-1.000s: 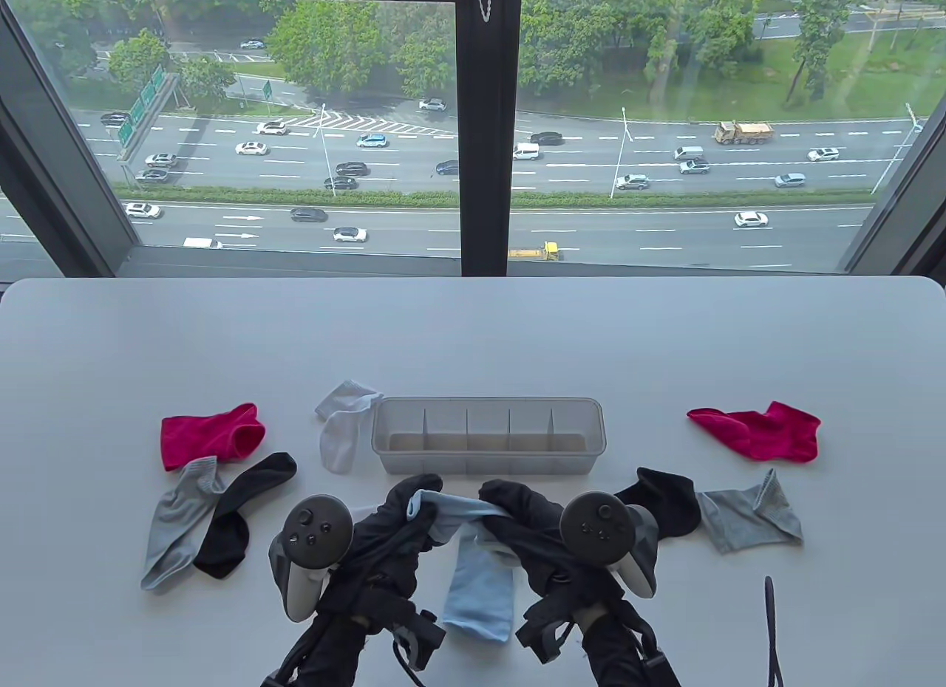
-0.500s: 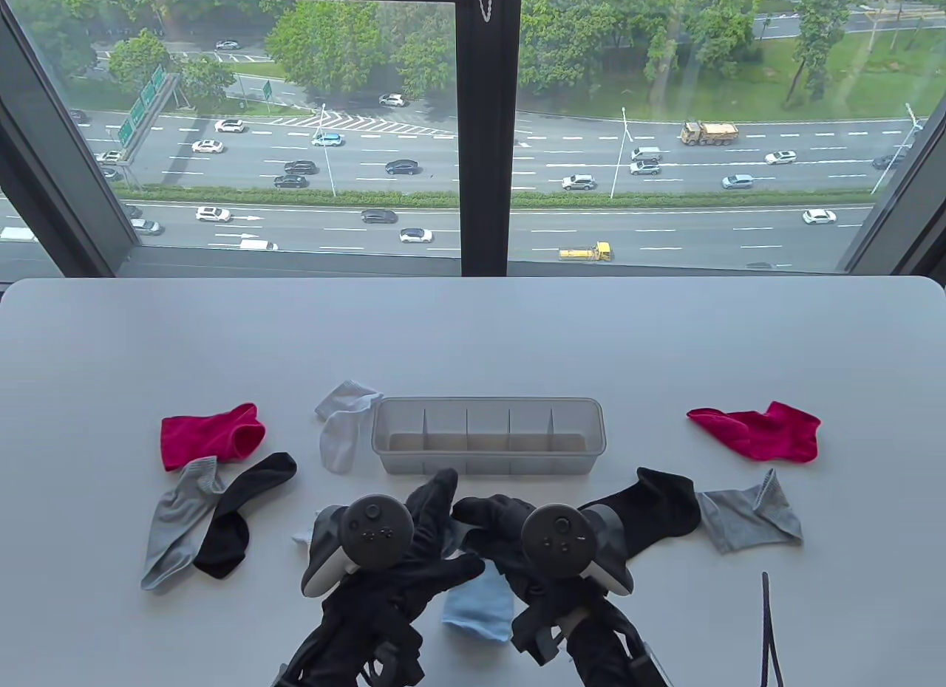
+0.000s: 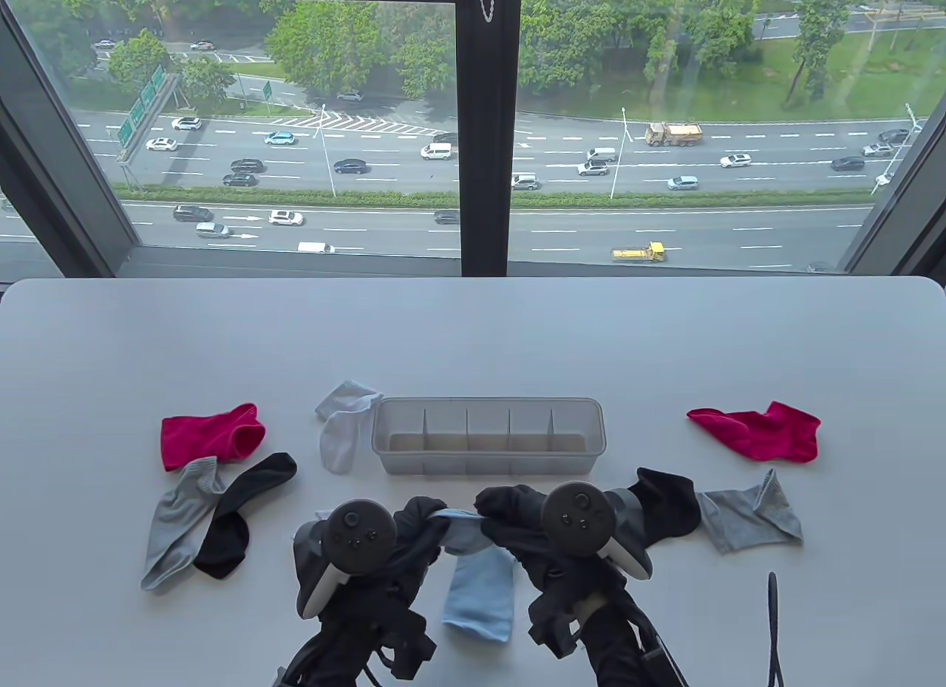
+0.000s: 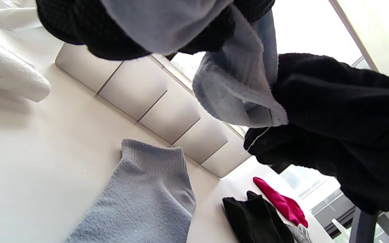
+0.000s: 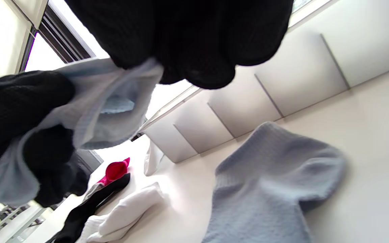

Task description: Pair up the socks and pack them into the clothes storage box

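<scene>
My left hand (image 3: 423,518) and right hand (image 3: 501,511) each pinch one side of the cuff of a light blue sock (image 3: 463,533), holding it stretched open above the table. A second light blue sock (image 3: 480,600) lies flat beneath it, as the left wrist view (image 4: 140,199) and the right wrist view (image 5: 268,179) also show. Just beyond the hands stands the clear storage box (image 3: 488,408), its compartments divided and holding no socks.
On the left lie a red sock (image 3: 211,436), a white sock (image 3: 341,430), a grey sock (image 3: 176,526) and a black sock (image 3: 238,515). On the right lie a black sock (image 3: 665,501), a grey sock (image 3: 750,523) and a red sock (image 3: 761,432).
Half a second ago both hands lay open over the blue socks. Now they have closed on one sock's cuff and raised it, spread between them.
</scene>
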### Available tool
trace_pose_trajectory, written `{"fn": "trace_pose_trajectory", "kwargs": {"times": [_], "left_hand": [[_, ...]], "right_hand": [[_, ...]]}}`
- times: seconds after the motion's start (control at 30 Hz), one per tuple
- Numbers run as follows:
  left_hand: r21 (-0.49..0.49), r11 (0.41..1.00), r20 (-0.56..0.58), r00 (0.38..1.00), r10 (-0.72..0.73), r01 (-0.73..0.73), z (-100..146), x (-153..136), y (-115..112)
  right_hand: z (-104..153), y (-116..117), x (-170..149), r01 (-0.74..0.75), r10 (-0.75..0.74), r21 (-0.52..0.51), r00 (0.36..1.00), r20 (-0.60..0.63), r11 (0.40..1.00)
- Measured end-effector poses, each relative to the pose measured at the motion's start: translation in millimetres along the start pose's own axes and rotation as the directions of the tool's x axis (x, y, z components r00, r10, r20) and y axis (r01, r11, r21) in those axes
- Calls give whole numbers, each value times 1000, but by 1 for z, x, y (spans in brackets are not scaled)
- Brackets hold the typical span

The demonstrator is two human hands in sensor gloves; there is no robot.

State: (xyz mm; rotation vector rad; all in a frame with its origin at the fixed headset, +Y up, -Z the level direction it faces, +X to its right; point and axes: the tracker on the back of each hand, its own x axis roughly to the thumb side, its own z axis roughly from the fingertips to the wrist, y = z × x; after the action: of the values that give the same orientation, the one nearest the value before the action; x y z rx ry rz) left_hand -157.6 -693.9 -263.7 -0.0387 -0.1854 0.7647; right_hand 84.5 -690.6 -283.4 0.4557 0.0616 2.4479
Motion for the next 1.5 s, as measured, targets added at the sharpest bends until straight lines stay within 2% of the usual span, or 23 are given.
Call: {"fn": "trace_pose_trajectory", "kwargs": {"times": [0.03, 0.07, 0.1, 0.17, 0.2, 0.27, 0.33, 0.4, 0.47, 0.53, 0.73, 0.83, 0.93, 0.97, 1.03, 1.1, 1.13, 1.23, 1.33, 1.43, 1.5], "left_hand": [[57, 997, -2, 999, 53, -53, 1, -4, 6], [68, 991, 9, 993, 114, -114, 1, -8, 9], [67, 985, 12, 987, 159, -160, 1, -9, 10], [67, 983, 40, 985, 169, -172, 1, -7, 6], [29, 985, 85, 983, 165, -168, -1, -4, 1], [-92, 974, 131, 968, 216, -205, -3, 2, -8], [-88, 964, 135, 956, 261, -251, -2, 5, -10], [-92, 970, 117, 965, 236, -227, -2, 4, -7], [-89, 970, 105, 966, 234, -226, -2, 5, -7], [-117, 969, 102, 968, 230, -218, -3, 6, -8], [-77, 963, 49, 964, 261, -257, -3, -5, -1], [-71, 968, 54, 968, 244, -240, -3, -4, -2], [-30, 988, 70, 985, 156, -154, -1, 2, -5], [-84, 990, 110, 987, 120, -111, 1, 6, -7], [-203, 975, 218, 966, 140, -95, 1, 13, -14], [-280, 960, 203, 976, 78, -18, 0, 19, -25], [-260, 965, 201, 979, 26, 28, 0, 19, -28], [-65, 998, 187, 982, 35, -23, 0, 17, -21], [-57, 997, 173, 982, 70, -61, 0, 17, -17], [-60, 997, 160, 986, 50, -41, 0, 18, -17], [-66, 995, 158, 983, 88, -78, 0, 14, -15]], "right_hand": [[2, -3, -6, -94, 94, -8, 995, -26, 996], [5, -4, -10, -121, 121, -6, 992, -16, 993], [6, -3, -12, -62, 62, -9, 998, 6, 998], [4, 4, -5, 137, -144, 97, 987, 73, 986], [3, 11, 4, 260, -280, 189, 956, 90, 947], [-1, 22, 16, 334, -374, 283, 922, 99, 899], [-1, 25, 19, 314, -337, 195, 936, 99, 929], [1, 21, 17, 295, -296, 30, 949, 111, 955], [3, 15, 12, 318, -314, -17, 943, 112, 948], [4, 14, 9, 344, -340, -16, 934, 109, 939], [5, 5, 2, 369, -361, -93, 928, 87, 925], [6, 0, 0, 333, -323, -152, 943, 83, 931], [9, -3, 0, 246, -239, -234, 969, 56, 941], [9, -4, 1, 219, -211, -230, 976, 57, 948], [9, -3, 4, 229, -220, -238, 973, 65, 944], [9, 1, 12, 268, -255, -222, 963, 84, 938], [9, 5, 17, 270, -255, -207, 962, 94, 941], [8, 9, 22, 228, -211, -202, 972, 107, 952], [7, 10, 23, 273, -261, -199, 962, 86, 941], [9, 7, 21, 232, -221, -250, 973, 73, 940], [10, 4, 15, 247, -233, -261, 969, 81, 933]]}}
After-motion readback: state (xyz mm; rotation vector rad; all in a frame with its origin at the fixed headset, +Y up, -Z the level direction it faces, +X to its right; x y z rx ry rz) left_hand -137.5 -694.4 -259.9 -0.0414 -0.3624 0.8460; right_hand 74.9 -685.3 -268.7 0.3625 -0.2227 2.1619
